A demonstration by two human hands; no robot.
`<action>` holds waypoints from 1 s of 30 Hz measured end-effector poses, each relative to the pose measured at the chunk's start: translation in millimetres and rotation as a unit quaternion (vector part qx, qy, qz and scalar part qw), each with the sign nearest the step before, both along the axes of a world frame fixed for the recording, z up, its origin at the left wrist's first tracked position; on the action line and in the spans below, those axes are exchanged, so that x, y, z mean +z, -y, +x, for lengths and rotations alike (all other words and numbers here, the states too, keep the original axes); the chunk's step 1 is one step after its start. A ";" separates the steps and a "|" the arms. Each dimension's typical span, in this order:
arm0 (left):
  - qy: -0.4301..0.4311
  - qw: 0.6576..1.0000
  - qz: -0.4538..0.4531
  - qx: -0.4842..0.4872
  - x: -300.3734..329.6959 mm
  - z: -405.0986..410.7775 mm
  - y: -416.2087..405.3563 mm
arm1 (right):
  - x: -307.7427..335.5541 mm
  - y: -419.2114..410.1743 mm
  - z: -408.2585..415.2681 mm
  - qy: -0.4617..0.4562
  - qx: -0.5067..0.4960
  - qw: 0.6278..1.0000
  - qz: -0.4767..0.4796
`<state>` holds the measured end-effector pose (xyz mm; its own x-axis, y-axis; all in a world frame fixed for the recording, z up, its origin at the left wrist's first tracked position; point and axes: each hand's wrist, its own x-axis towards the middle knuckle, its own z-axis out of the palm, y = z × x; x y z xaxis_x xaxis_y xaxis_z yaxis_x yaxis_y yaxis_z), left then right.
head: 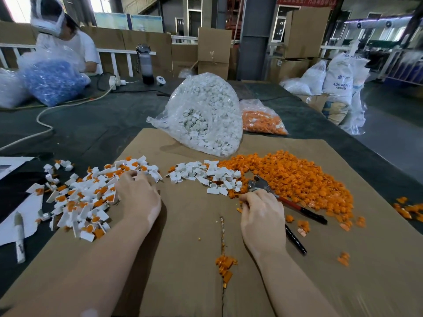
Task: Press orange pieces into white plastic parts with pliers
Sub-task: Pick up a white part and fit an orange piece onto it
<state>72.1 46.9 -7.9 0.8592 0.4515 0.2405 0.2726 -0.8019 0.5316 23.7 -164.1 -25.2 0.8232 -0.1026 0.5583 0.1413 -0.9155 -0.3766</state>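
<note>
The orange pieces [295,179] lie in a broad loose heap on the right of a brown cardboard sheet [187,259] spread over the dark worktop [91,124]; they are small, bright, rounded moulded bits, with a few strays near the right edge and a small cluster along the cardboard's centre seam. Just left of the heap, touching it, sits a smaller pile of plain white plastic parts [206,175], angular with flat tabs. Further left, a larger pile of white parts with orange inserts [80,197] spills off the cardboard onto the worktop.

The pliers [286,200] lie at the near edge of the orange heap, metal head pointing far-left, red-and-black handles spread towards the near right. The right hand [263,216] has its fingers curled round the handles just behind the head. The left hand [137,193] rests on the near-right edge of the assembled pile, fingers bent down into the parts; whether it grips one cannot be told.

Beyond the cardboard stands a clear bag of white parts [203,115], with a clear bag of orange pieces [263,120] to its right. Far right, a white sack [338,81] reads "ABS RES", the rest cut off. A marker pen [19,236] lies at the near left. Far left, another person [68,42] sits behind a bag of blue parts [52,81].
</note>
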 end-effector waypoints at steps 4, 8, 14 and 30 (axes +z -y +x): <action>0.074 0.991 -0.015 -0.115 -2.4 3.1 14.2 | -0.9 -1.9 1.8 0.005 -0.021 1.000 -0.021; -0.017 0.983 0.005 -0.181 -5.4 16.3 26.9 | -1.6 -3.3 1.8 0.025 -0.044 0.997 -0.054; -0.097 0.972 0.103 -0.189 -10.2 25.7 36.5 | -0.1 -6.3 3.5 -0.023 -0.059 0.991 -0.116; 0.060 0.940 -0.042 -0.334 -14.8 -28.9 83.3 | -2.7 -2.2 2.0 -0.045 -0.023 0.998 -0.044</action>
<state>43.2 -36.4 -22.7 0.9268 -0.1578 0.3407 -0.3426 -0.7269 0.5951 25.7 -161.9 -27.9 0.8660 -0.0951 0.4909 0.0676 -0.9504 -0.3035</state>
